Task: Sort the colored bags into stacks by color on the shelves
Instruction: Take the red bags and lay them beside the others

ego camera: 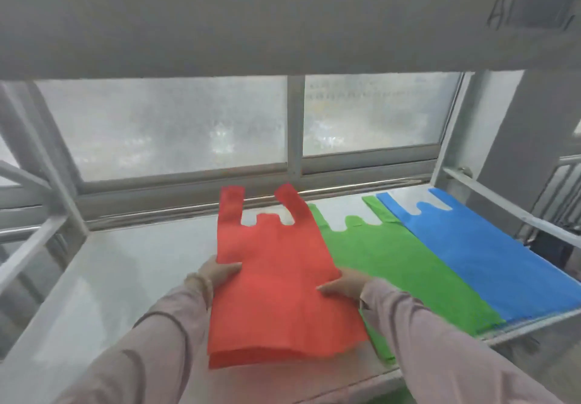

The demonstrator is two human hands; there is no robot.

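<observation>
Setting: a pale grey shelf [141,262] fills the lower view. A frosted window [176,126] stands behind it at 12 o'clock, and the underside of an upper shelf [251,19] crosses the top.
Frame: grey metal struts [37,240] at 9 o'clock, and a rail [503,205] at 3 o'clock.
Red bags [276,277]: a flat stack at the centre of the view, reaching down toward 6 o'clock. The handles point to 12 o'clock, toward the window. Several layers show at the near edge. The right side overlaps the left edge of the green stack. Cannot tell whether the near end rests on the shelf.
Green bags [393,262]: flat on the shelf at 4 o'clock from the red stack, handles toward the window.
Blue bags [487,255]: flat on the shelf at 3 o'clock. They lie side by side with the green stack, over its right edge.
Left hand [220,273]: at the red stack's left edge, 9 o'clock side, with the thumb on top. It pinches the stack in a narrow grip. The fingers underneath are hidden.
Right hand [345,285]: at the red stack's right edge, 3 o'clock side, with the thumb laid on top. It holds the stack the same way.
Sleeves: pale pink [440,340], entering from 7 and 5 o'clock.
</observation>
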